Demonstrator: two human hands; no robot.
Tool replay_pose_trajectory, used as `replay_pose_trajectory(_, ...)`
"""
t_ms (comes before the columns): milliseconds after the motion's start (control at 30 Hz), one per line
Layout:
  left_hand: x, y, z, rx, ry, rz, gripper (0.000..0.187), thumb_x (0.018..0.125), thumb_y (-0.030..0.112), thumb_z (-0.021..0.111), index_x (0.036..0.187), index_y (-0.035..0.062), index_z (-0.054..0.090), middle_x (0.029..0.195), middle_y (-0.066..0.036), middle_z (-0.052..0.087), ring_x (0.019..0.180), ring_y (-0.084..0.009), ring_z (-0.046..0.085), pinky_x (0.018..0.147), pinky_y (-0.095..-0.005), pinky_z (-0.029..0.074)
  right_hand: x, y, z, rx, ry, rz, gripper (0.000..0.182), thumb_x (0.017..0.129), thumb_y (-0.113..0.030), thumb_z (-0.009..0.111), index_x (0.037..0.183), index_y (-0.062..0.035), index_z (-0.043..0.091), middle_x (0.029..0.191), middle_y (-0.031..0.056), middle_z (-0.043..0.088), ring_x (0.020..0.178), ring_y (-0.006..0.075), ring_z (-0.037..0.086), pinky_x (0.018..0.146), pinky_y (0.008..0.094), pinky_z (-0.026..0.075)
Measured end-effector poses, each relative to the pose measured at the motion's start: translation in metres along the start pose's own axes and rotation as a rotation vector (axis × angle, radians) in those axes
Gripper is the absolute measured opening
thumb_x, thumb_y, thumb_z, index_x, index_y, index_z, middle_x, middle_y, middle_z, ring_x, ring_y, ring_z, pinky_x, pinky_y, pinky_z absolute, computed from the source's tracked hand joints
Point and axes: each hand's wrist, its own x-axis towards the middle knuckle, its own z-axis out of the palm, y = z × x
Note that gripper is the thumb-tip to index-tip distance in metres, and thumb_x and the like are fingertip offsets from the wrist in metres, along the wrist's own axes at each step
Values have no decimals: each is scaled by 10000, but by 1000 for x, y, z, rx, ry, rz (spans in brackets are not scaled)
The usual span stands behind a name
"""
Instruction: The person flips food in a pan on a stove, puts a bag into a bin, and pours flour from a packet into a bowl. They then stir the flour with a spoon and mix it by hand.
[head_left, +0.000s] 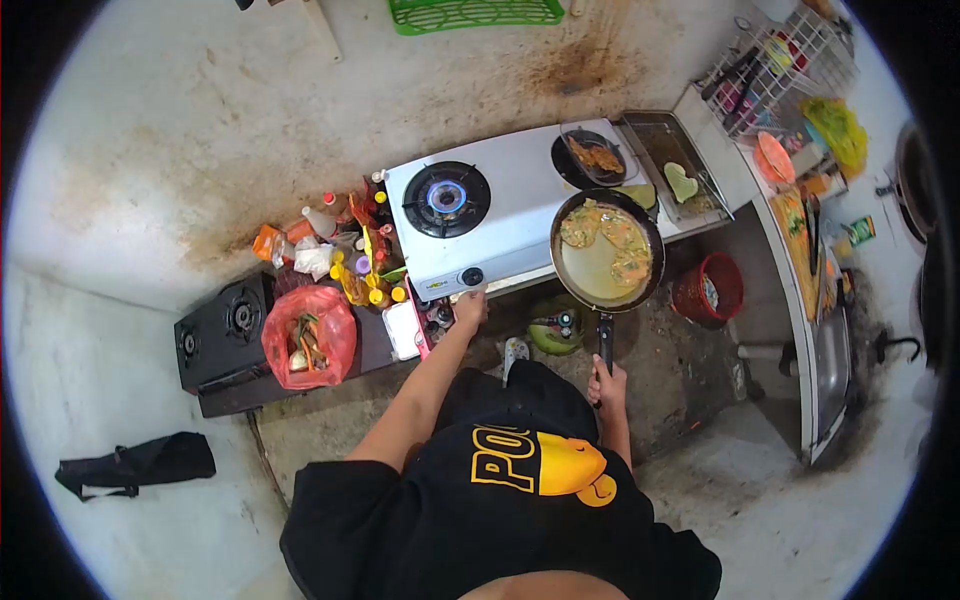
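While your right hand gripped the black handle, the head view put the frying pan straight ahead of those fingers, away from your body, overlapping the right front edge of the white stove. Handle and pan shared one long axis, running forward from you. Right fingers: wrapped round the handle, no gap visible. Flat battered pieces lay in the pan, its near-left part bare.

Your left hand was the farther one, well apart from the pan, at the stove's front edge just below a knob; couldn't tell how far open its fingers were or whether they had hold of anything. The lit burner, blue flame, was beyond your left hand, to the pan's left.

Surface and room: the stove top was white, against a stained wall. On your left, a dark desk stood near a red plastic bag of vegetables; on your right, a red basket sat on the floor.
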Motion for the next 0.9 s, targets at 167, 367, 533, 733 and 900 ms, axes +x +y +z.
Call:
replay_pose_trajectory(167, 39, 3, 25, -564, 83, -193, 294, 962, 251, 576, 872, -28, 588, 693, -97, 621, 519, -190, 592, 453, -299, 500, 23, -5, -19, -40, -56, -30, 294, 929, -281, 644, 765, -86, 498, 475, -21, 416, 337, 80, 374, 330, 261, 276)
replay_pose_trajectory(367, 37, 6, 29, -591, 256, -247, 231, 953, 150, 596, 936, -78, 558, 739, -140, 625, 560, -232, 628, 426, -320, 534, 56, -13, -41, -114, -129, -35, 305, 924, -313, 648, 762, -96, 507, 479, -14, 433, 343, 86, 390, 340, 259, 286)
replay_pose_trajectory(533, 39, 6, 32, -618, 316, -139, 198, 918, 82, 625, 908, -103, 556, 757, -161, 637, 571, -234, 639, 493, -339, 593, 75, -25, -42, -174, -142, -16, 308, 920, -278, 649, 734, -85, 497, 470, -12, 437, 349, 80, 409, 338, 250, 297)
replay_pose_trajectory(733, 38, 3, 29, -450, 340, -132, 198, 926, 112, 630, 845, -66, 603, 728, -169, 663, 586, -255, 665, 492, -326, 561, 93, -28, -42, -166, -202, 7, 323, 923, -289, 658, 736, -81, 494, 473, -7, 434, 341, 84, 402, 325, 253, 297)
replay_pose_trajectory(900, 27, 10, 28, -343, 342, -48, 236, 920, 115, 641, 785, -74, 600, 709, -163, 668, 560, -238, 661, 474, -325, 545, 98, -33, -39, -209, -229, 28, 321, 927, -296, 657, 746, -85, 496, 467, -10, 426, 334, 85, 391, 317, 254, 292)
